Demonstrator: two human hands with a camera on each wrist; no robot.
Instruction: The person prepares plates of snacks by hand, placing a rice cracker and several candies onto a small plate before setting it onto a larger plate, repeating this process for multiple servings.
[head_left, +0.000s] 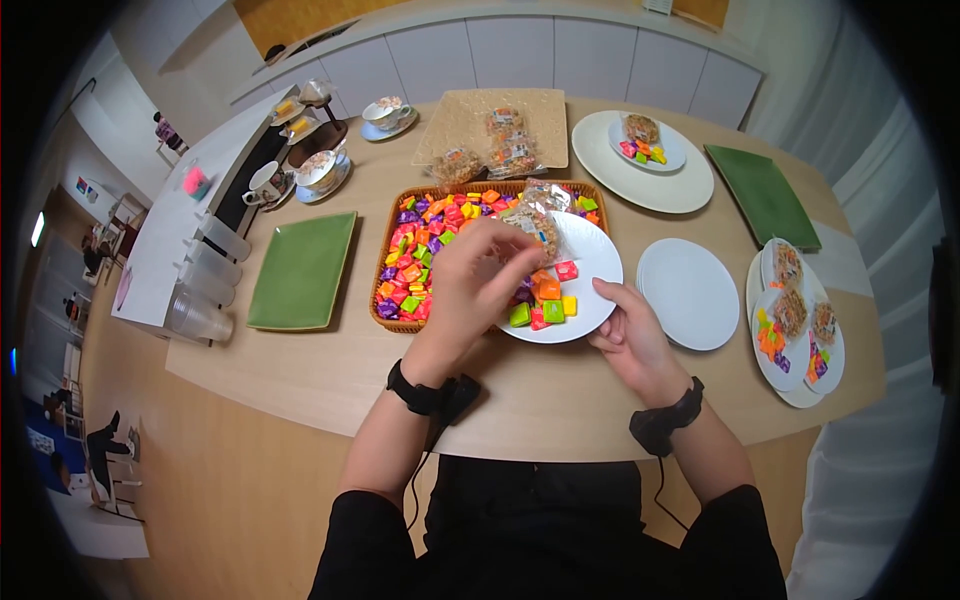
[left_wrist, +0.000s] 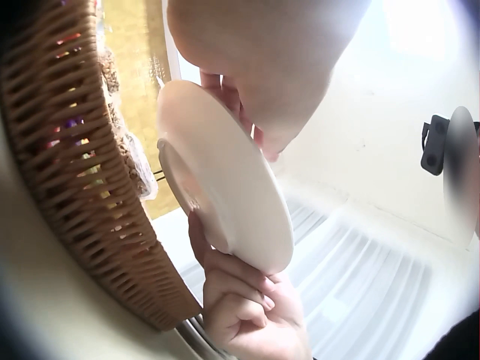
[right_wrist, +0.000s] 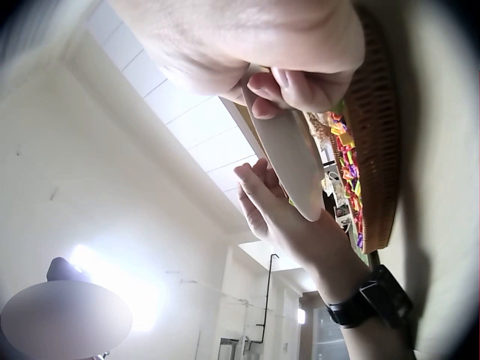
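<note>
My right hand grips a small white plate by its right edge, thumb on top and fingers beneath. Wrapped candies in orange, green, pink and yellow lie on the plate, with a clear-wrapped snack at its upper left. Over the plate's left side is my left hand, its fingers bent; nothing shows in them. In the right wrist view the left hand has loosely bent fingers beside the plate. The left wrist view shows the plate's underside held by the right hand.
A wicker basket of candies sits behind the left hand. Green plates lie left and far right. White plates stand right, beside filled plates. A beige tray with wrapped snacks and cups stand farther back.
</note>
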